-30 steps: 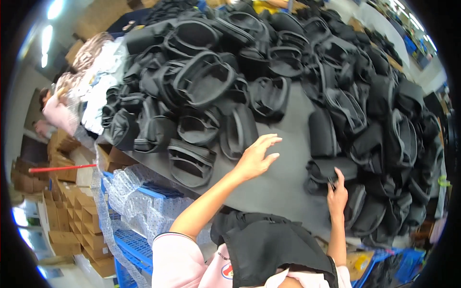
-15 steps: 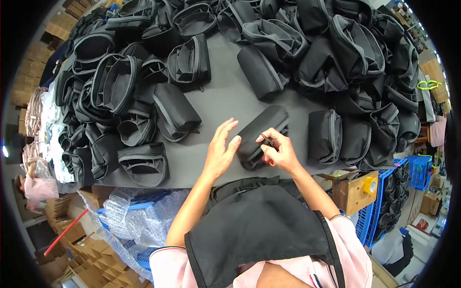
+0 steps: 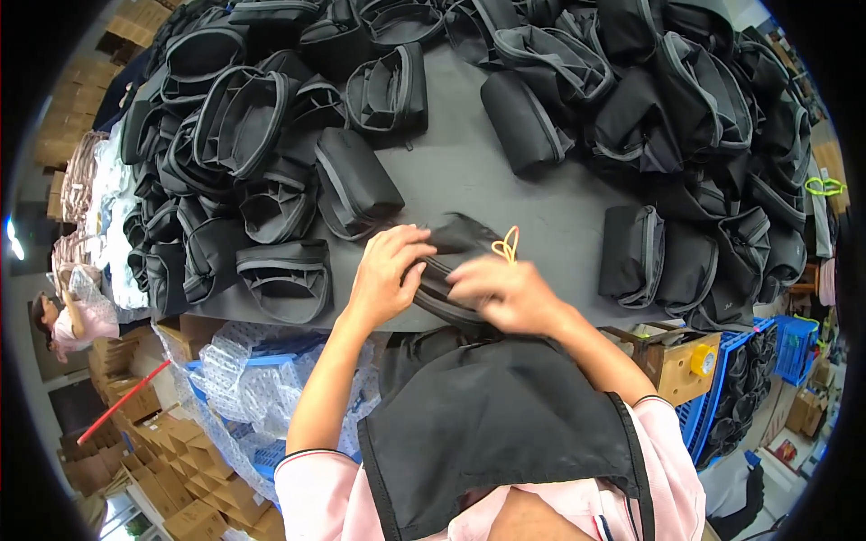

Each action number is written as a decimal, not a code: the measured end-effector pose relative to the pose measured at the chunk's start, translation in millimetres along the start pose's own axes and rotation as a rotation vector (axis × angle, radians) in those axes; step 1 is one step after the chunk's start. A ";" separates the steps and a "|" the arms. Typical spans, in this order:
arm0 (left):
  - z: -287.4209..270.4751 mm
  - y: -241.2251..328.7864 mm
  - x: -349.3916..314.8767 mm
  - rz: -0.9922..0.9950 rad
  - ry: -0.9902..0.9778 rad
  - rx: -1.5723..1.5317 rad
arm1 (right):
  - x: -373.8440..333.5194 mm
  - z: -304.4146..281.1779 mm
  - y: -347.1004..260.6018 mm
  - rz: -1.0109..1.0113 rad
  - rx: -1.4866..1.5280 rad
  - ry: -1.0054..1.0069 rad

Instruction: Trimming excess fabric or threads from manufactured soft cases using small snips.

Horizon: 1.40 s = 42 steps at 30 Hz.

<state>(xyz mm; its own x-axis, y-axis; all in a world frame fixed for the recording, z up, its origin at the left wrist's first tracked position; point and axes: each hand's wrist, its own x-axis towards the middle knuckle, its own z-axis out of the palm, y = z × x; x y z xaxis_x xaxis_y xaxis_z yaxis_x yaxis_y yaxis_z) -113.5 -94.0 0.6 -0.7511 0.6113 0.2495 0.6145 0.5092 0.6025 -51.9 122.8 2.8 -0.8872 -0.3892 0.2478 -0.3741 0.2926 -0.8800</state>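
A black zippered pouch [image 3: 462, 236] lies on the table in front of me, its far part smeared by motion. My left hand [image 3: 386, 272] grips its left end, fingers over the top and thumb at the zipper side. Over the pouch's right part is my right hand [image 3: 505, 293], blurred, with its fingertips at the zipper edge. Orange-yellow loop handles of small scissors [image 3: 508, 244] stick up from behind this hand; the blades are hidden. Left of my left hand rests another closed black pouch [image 3: 365, 185].
Heaps of black pouches, many unzipped, cover the left [image 3: 239, 126] and right [image 3: 667, 108] of the grey table [image 3: 451, 176]. Below the near edge are a bubble-wrap-covered blue crate [image 3: 248, 388] and a wooden box with yellow tape [image 3: 681, 368]. Another person [image 3: 77, 316] is at far left.
My left hand has come down from the air onto the pouch. The right hand has shifted left to the zipper, the scissor handles now pointing up. The pouch has turned and moved nearer; the view has shifted.
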 end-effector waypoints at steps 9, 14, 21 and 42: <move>16.9 23.8 5.2 -0.106 -0.160 -0.021 | 44.6 -32.2 75.5 0.633 -0.071 -0.151; 6.8 63.1 4.9 -0.955 0.047 -1.345 | 32.8 -4.6 11.8 0.293 -0.029 0.428; 32.4 47.5 4.0 -0.891 0.395 -0.762 | -5.1 30.6 0.9 0.252 0.203 0.238; 76.9 69.4 0.4 -0.800 0.370 -0.576 | -21.6 17.7 16.9 0.610 0.761 0.357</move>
<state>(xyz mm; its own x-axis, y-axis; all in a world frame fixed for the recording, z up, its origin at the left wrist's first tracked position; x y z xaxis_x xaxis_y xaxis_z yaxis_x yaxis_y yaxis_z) -52.6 -11.9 -15.7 -0.9737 -0.0483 -0.2226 -0.2275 0.2587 0.9388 -34.3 120.7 -24.6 -0.9431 -0.0429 -0.3296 0.3252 -0.3243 -0.8883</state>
